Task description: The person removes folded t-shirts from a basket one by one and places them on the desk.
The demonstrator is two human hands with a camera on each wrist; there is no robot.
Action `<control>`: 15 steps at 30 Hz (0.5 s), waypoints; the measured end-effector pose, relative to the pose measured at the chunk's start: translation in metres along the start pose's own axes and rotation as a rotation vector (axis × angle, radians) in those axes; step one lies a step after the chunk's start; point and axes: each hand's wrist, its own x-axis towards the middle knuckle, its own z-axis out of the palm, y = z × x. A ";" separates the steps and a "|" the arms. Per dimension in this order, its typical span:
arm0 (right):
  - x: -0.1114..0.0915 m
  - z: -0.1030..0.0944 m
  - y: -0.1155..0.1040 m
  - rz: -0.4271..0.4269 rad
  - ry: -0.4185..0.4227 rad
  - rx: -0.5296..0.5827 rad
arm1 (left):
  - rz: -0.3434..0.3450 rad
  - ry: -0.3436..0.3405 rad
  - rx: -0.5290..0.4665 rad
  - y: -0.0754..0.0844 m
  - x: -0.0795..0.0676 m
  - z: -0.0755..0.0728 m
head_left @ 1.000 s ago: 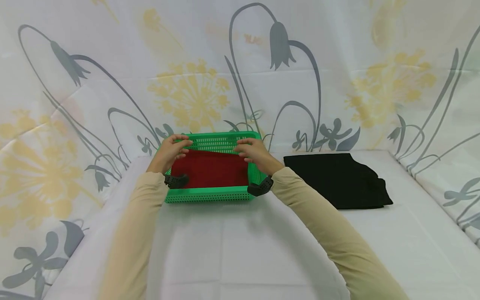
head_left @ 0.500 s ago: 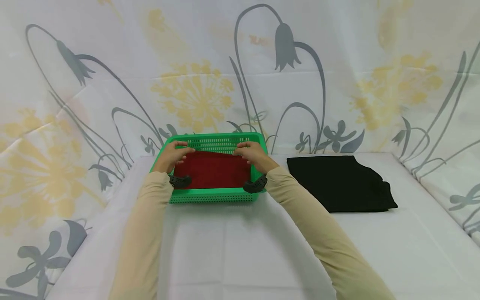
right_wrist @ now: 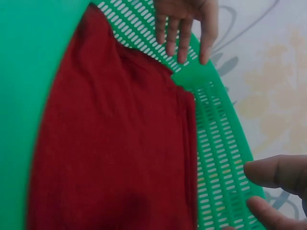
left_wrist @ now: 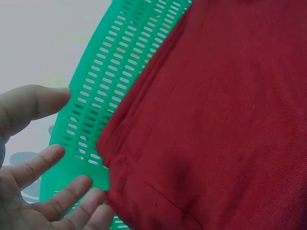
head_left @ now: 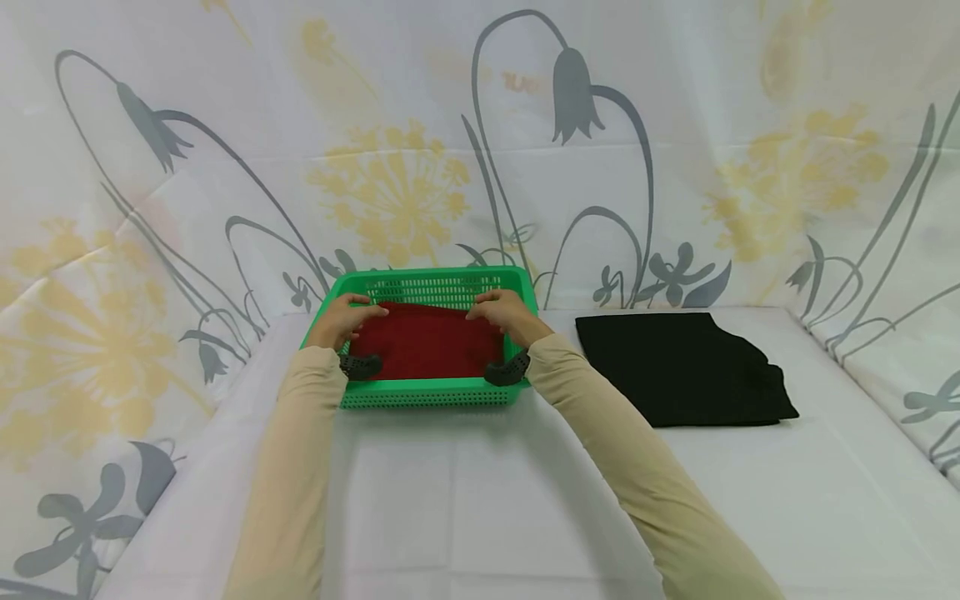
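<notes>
A folded red garment [head_left: 427, 342] lies in a green plastic basket [head_left: 427, 385], its layered folded edge toward the basket's far slotted wall. My left hand [head_left: 339, 323] is over the basket's left side; in the left wrist view its spread fingers [left_wrist: 79, 187] are beside the garment's corner, with nothing between them and the thumb. Over the far right part hovers my right hand [head_left: 512, 313], thumb and fingers apart. In the right wrist view, its fingertips [right_wrist: 259, 206] are close to the slotted wall, off the cloth. Both hands hold nothing.
A folded black garment [head_left: 682, 367] lies flat on the white-covered table [head_left: 465, 483], to the right of the basket. Behind stands a curtain [head_left: 420, 167] printed with grey and yellow flowers. Dark wrist cameras [head_left: 362, 367] sit at both wrists, over the basket's near rim.
Both hands have come down slightly toward the red garment, and the left has shifted so more of the basket's left rim shows. The head view has moved a little. Basket and garments stay in place.
</notes>
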 end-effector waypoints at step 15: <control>0.011 0.000 0.005 0.059 -0.059 -0.060 | -0.079 -0.049 0.009 -0.010 0.009 -0.001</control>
